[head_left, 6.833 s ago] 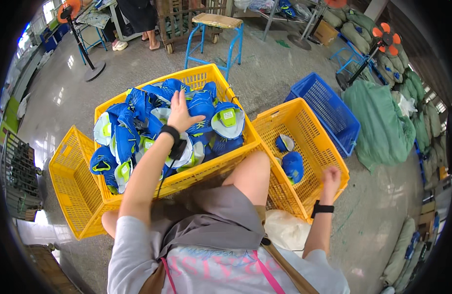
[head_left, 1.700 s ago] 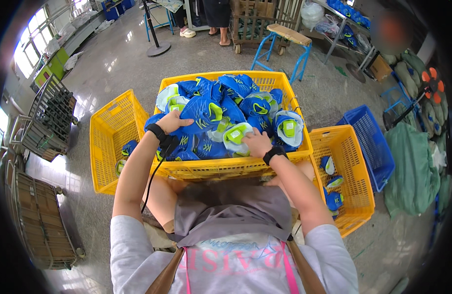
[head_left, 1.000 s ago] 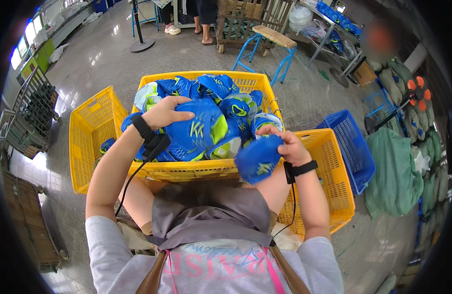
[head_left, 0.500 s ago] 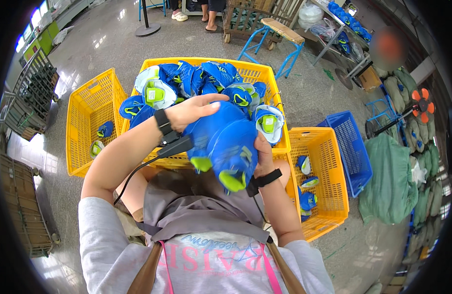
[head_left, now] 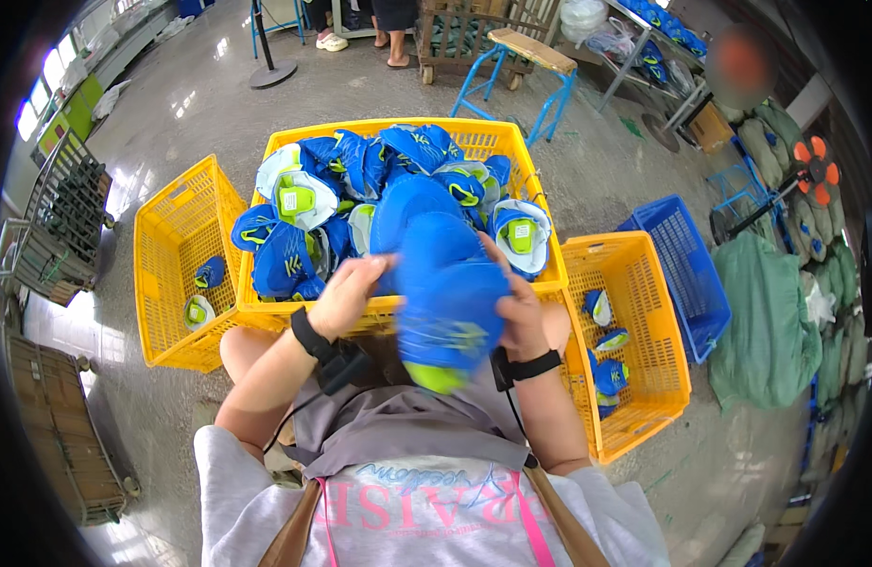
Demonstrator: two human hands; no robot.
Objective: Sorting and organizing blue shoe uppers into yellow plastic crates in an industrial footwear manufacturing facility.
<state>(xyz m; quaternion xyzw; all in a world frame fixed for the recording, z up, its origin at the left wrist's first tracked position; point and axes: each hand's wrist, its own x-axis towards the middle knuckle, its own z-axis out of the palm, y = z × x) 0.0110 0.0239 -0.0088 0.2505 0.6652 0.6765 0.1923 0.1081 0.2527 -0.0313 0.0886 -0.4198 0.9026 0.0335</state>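
Observation:
Blue shoe uppers with lime-green collars are in my hands over the near edge of a heaped yellow crate. The front shoe upper hangs toe up with its green collar toward my lap, slightly blurred. My right hand grips its right side, fingers behind and thumb in front. Behind it, a second blue shoe upper overlaps it. My left hand is closed, fingertips pinching the left edge of the blue pieces; which one is hard to tell. More shoe uppers are piled in the crate.
A yellow crate at left and another yellow crate at right hold a few uppers. Beyond the right one stands a blue crate. A stool, a fan and a green sack are farther off.
My left hand has come down from the top of the uppers to their left edge. The front upper has turned more upright, and two overlapping pieces now show more plainly.

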